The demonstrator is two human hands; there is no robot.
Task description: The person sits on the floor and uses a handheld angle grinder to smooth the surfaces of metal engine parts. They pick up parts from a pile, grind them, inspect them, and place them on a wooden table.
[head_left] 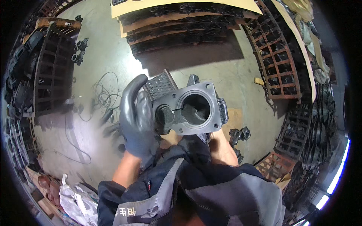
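Observation:
A dark grey metal casting [176,125] is held up in front of my body. Its flat flange faces up, with one large round opening, a smaller round recess and several bolt holes. My left hand [132,116], in a black glove, stands at the casting's left end. Its fingers stretch upward past the flange rather than wrapping round it. My right hand [194,147], also gloved in black, is under the casting's near side and holds it from below; most of its fingers are hidden. Behind the casting shows a dark perforated metal grille [161,84].
Layers of dark castings between cardboard sheets [151,9] are stacked ahead. Rusty metal crates [277,60] stand at right, another crate [54,67] at left. A loose cable [105,88] lies on the floor. More castings [239,135] sit at lower right, a white plastic bag [77,201] at lower left.

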